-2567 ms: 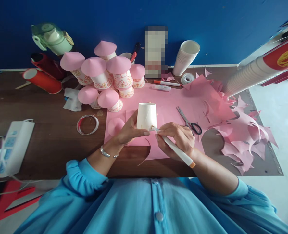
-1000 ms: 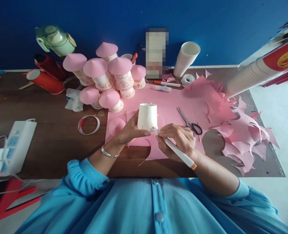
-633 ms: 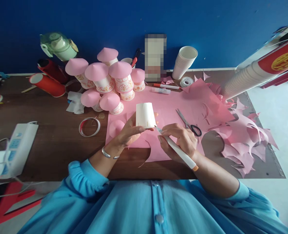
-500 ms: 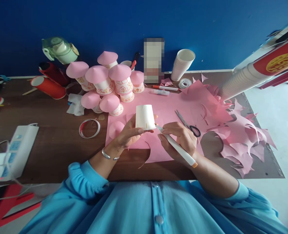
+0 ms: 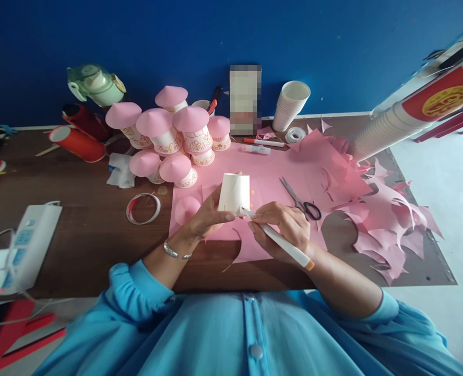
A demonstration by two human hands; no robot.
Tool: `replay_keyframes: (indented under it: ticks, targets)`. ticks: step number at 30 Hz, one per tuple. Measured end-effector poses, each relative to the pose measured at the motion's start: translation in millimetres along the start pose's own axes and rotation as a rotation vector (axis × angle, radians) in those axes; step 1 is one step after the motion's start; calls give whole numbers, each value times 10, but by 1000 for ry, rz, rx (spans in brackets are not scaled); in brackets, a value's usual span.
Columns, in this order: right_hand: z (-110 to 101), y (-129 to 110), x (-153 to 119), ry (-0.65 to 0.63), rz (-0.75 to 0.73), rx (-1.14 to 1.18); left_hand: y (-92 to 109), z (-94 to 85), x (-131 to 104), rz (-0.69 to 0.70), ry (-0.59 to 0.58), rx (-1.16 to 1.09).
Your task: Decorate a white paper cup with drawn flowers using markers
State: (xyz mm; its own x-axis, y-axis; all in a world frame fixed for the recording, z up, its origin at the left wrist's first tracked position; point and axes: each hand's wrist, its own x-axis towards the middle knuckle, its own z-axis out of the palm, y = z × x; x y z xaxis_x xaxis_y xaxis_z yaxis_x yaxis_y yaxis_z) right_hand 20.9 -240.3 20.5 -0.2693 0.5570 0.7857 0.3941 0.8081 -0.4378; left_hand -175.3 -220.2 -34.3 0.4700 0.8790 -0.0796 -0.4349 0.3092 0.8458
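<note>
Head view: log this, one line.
left hand: holds white cup | right hand: holds marker, tip at cup's lower edge | scissors: on pink paper

Scissors (image 5: pixel 297 199) lying on a pink sheet (image 5: pixel 250 163), paper offcuts (image 5: pixel 388 224) at its right and cone-topped cups (image 5: pixel 166 142) at its left mark this surface (image 5: pixel 78 230) as a craft workspace.
</note>
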Motion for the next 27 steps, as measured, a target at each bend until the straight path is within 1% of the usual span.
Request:
replay_keyframes:
  ticks: [8,14,21,27]
  targets:
    - [32,15,-11,-3,-23,13,75,77,0,-10,-31,5]
    - [37,17,-18,-19,-23,14,74,58,-16,-14,-34,2]
    - [21,13,-16,-37,-25,12,68,48,-37,-24,3,13]
    - [24,14,-34,-40,-14,9,73,54,-34,-38,-1,13]
